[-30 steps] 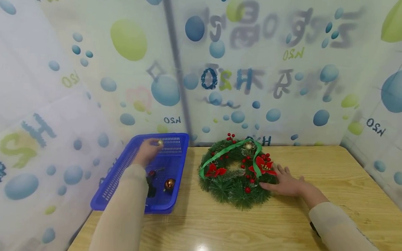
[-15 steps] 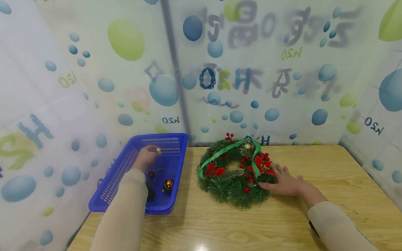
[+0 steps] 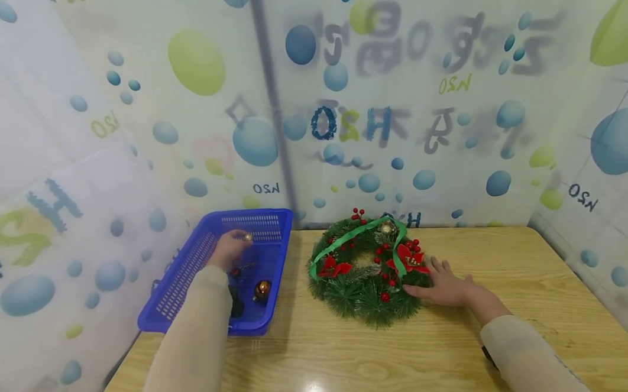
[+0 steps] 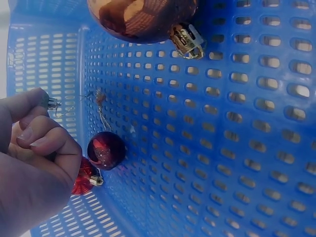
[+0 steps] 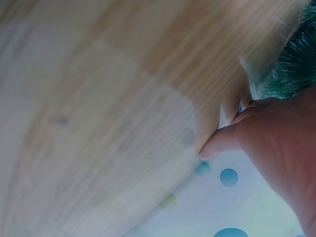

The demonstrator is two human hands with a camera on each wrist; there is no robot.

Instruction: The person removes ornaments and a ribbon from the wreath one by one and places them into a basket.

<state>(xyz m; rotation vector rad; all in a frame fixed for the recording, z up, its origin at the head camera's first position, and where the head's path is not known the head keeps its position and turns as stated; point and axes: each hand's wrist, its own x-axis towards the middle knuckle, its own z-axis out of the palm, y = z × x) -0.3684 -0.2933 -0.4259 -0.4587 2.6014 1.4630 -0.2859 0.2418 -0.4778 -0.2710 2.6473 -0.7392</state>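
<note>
My left hand [image 3: 228, 249] is over the blue basket [image 3: 212, 327], its fingertips pinching a small gold bauble [image 3: 248, 237]. In the left wrist view a metal cap [image 4: 53, 104] and thin thread stick out past the thumb and finger, which hide most of the bauble. A dark red bauble [image 4: 106, 150] lies below the fingers, with a bright red one [image 4: 83, 178] partly behind the hand. My right hand [image 3: 444, 284] rests, fingers extended, at the right edge of a green wreath [image 3: 377, 303] with red flowers, berries and a green ribbon.
A larger copper bauble [image 3: 263, 288] lies near the basket's right wall, beside a dark object [image 3: 237, 303] partly behind the left sleeve. The wooden table [image 3: 369, 364] meets patterned sheeting [image 3: 347, 180] at the back and left.
My left hand has lowered a little into the basket with the gold bauble. The right hand stays at the wreath's edge, and the head view has shifted slightly.
</note>
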